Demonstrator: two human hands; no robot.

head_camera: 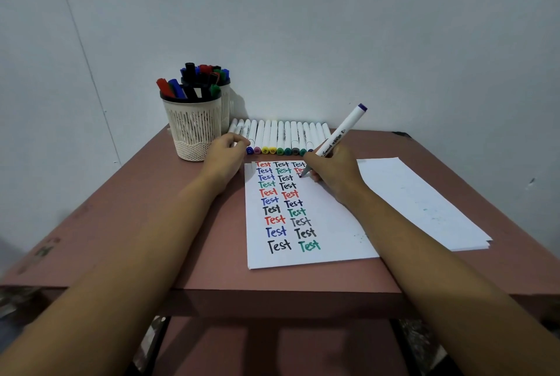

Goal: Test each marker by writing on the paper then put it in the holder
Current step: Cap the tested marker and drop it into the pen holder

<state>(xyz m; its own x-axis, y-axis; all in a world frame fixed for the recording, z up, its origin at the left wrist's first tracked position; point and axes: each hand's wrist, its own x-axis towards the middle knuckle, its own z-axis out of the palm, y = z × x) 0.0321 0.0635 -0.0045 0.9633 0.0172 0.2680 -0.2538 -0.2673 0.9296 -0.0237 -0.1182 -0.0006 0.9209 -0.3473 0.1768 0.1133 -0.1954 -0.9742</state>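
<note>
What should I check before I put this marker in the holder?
1. Grip of the right hand on the marker: ok.
2. Tip down on the paper, in the third column: ok.
3. Test word finished: cannot tell, the hand hides it.
4. Cap ready in the left hand: cannot tell, its fingers are curled and no cap shows.
5. Room in the front holder: cannot tell, several markers already stand in it.
</note>
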